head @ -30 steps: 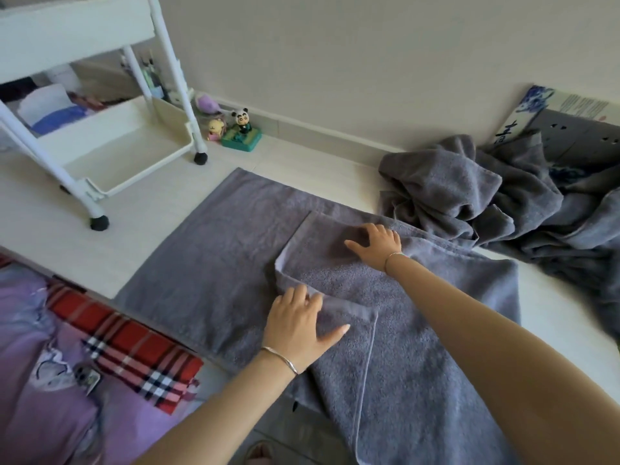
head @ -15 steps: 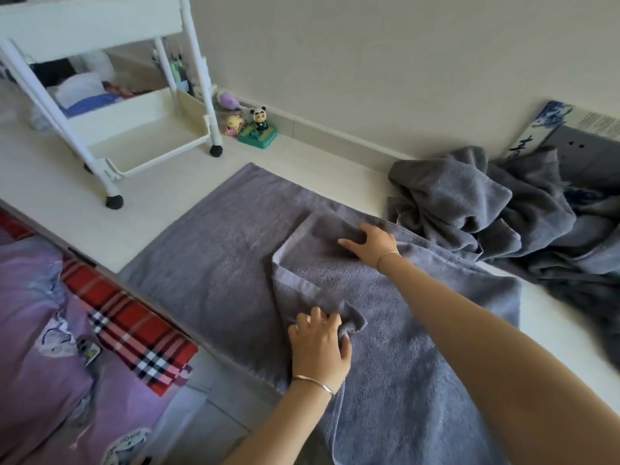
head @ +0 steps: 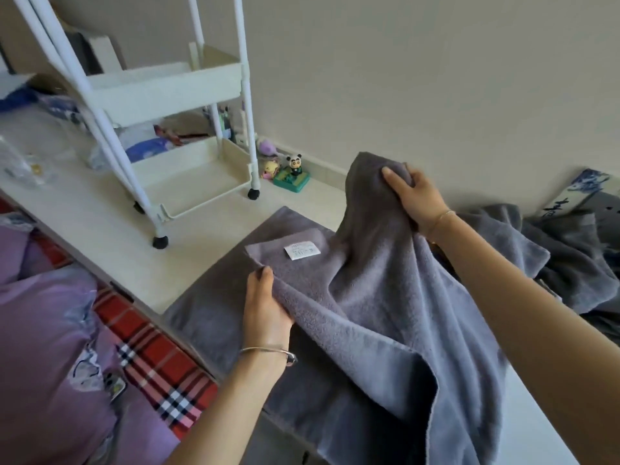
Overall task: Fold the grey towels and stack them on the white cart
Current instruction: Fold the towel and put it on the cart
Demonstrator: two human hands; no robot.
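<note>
Both hands are seen in the head view, each closed on the same grey towel [head: 369, 297]. The left hand [head: 266, 310] grips a fold of it at the near edge of the counter [head: 110, 226], thumb on top and fingers tucked beneath the cloth. The right hand [head: 414, 196] is raised above the counter, and a bunched corner is pinched between its thumb and curled fingers, so the towel hangs from it in a peak. The lower part of the towel is spread flat on the counter, and a white label [head: 301, 251] is shown on the flat part. A bracelet [head: 268, 352] is worn on the left wrist. The white cart [head: 174, 92] stands on the counter toward its far left corner, and its 2 visible trays hold no towels. A heap of more grey towels [head: 567, 260] lies at the right, against the wall. A panda figure [head: 293, 169] sits just beside the cart's far wheel. A purple blanket [head: 47, 347] lies below the counter's near edge.
</note>
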